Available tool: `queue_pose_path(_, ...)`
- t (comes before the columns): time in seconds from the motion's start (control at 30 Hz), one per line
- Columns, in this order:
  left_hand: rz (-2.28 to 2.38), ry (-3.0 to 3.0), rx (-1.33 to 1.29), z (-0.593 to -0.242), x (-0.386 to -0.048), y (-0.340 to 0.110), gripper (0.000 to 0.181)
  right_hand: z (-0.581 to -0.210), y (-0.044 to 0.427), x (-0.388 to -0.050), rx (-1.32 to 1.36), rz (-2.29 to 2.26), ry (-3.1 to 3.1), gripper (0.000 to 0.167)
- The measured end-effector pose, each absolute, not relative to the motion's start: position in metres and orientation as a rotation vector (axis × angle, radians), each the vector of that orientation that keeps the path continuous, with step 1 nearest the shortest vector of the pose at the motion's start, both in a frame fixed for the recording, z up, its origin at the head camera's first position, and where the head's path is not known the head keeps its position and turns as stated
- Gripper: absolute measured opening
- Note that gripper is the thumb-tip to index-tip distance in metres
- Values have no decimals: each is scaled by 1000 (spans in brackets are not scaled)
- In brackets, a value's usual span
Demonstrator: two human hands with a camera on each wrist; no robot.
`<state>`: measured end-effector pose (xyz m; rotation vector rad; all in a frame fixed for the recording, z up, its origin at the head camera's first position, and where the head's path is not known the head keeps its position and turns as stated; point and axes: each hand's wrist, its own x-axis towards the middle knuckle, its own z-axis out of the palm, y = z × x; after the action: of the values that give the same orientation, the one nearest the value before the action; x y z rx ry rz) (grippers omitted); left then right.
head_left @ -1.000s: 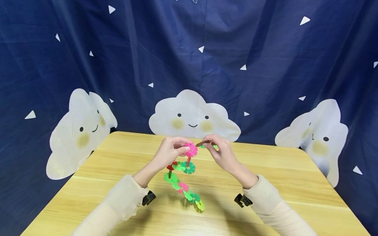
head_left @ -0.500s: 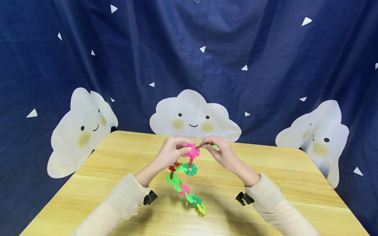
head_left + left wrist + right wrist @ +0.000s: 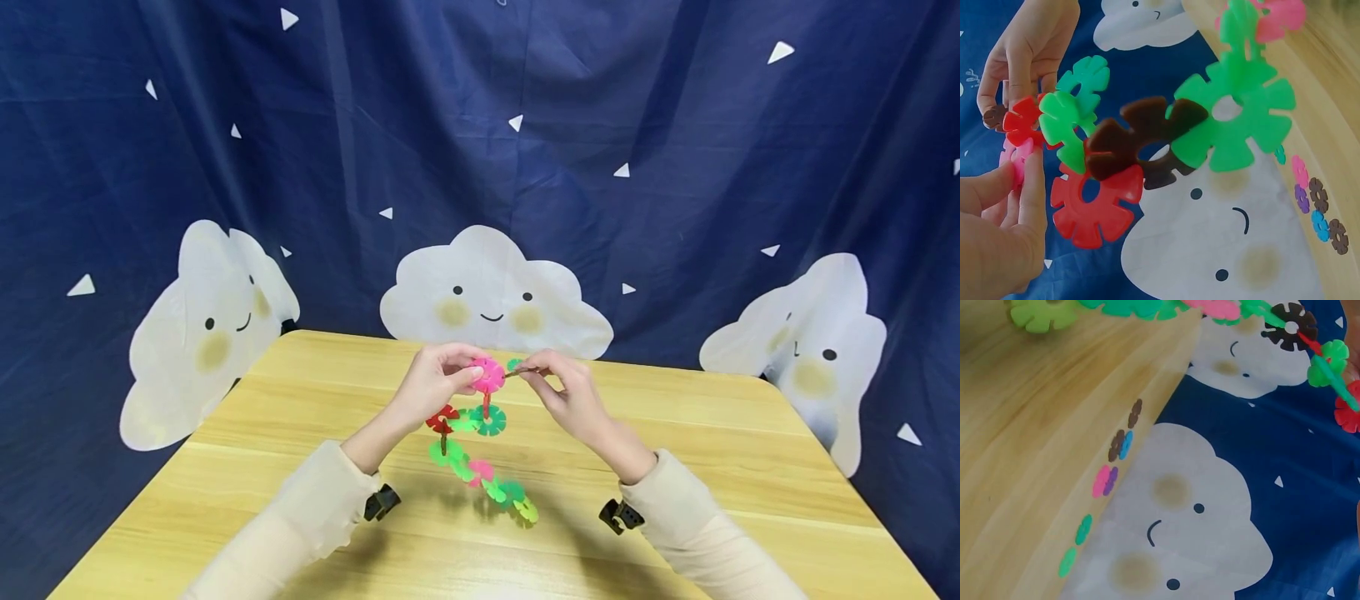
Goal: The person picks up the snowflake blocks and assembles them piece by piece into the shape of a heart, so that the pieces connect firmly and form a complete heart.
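My left hand [image 3: 433,385] pinches a pink notched flower disc [image 3: 490,377] between thumb and fingers. My right hand [image 3: 573,398] holds a brown notched disc [image 3: 514,372] edge-on, its near rim at the pink disc's right edge; I cannot tell whether the slots interlock. From the pink disc hangs a chain of linked discs: a red disc [image 3: 1023,122], a teal disc [image 3: 491,420], a light green one, another red disc [image 3: 1092,209], a brown one [image 3: 1147,140] and a green disc [image 3: 1235,112]. Its tail slants down to a yellow-green disc [image 3: 527,510] above the tabletop.
Loose discs lie in a row along the far edge of the wooden table [image 3: 712,467]: among them a pink disc [image 3: 1101,481], a blue disc [image 3: 1125,445] and a green disc [image 3: 1067,562]. A dark blue curtain [image 3: 480,150] with white clouds hangs behind.
The brown disc has come from beside the pink disc to its right edge. The hanging chain has swung slightly to the right. Both hands keep their holds.
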<state>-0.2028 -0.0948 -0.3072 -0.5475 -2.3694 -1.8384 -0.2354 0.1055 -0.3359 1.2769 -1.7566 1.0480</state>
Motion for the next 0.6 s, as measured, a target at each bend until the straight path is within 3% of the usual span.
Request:
queue_pose_path(0.1, -1867, -2370, -530, -308, -203, -93, 18, -339, 105, -236, 1271, 1069, -1733, 2)
queue_pose_path(0.2, -1885, -2378, -500, -308, -203, -91, 16, -341, 103, -236, 1289, 1074, -1685, 10)
queue_pose_path(0.6, -1863, -2410, -414, -318, -196, -82, 10, -349, 105, -234, 1348, 971, -1618, 17)
